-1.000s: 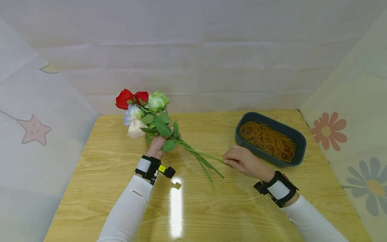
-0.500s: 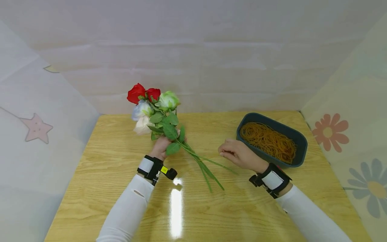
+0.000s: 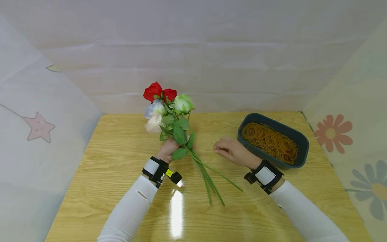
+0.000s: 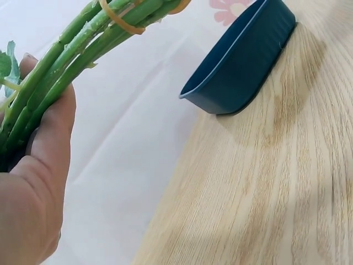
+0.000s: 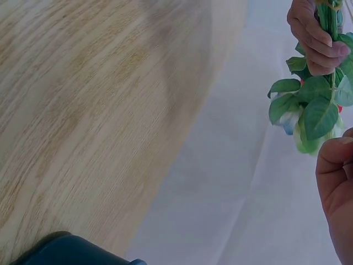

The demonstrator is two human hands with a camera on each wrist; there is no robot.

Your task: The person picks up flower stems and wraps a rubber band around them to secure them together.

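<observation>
— What are you holding over the desk point(image 3: 121, 188) here?

— You are gripping a bunch of roses point(image 3: 169, 111) in your left hand point(image 3: 170, 149), fingers curled around the green stems point(image 3: 208, 178) just under the leaves. The blooms, red, white and pale green, are tilting up toward the back wall while the stem ends are trailing down toward the desk in front of you. The left wrist view is showing a rubber band point(image 4: 124, 22) looped around the stems past your fingers.

— And your right hand?

— Your right hand point(image 3: 231, 153) is hovering just beside the stems, not touching them, fingers curled in with the tips pinched together. Whether they are holding anything, the pictures are not showing. Behind it, the dark tray point(image 3: 302, 148) of rubber bands is sitting near the desk's right edge.

— How is the bunch likely handling?

— It is looking light, with thin, springy stems that are fanning apart at the free ends. The petals and leaves are probably crushing easily, so you are best gripping the bare stems where they bunch tightly, below the leaves, not the heads.
</observation>
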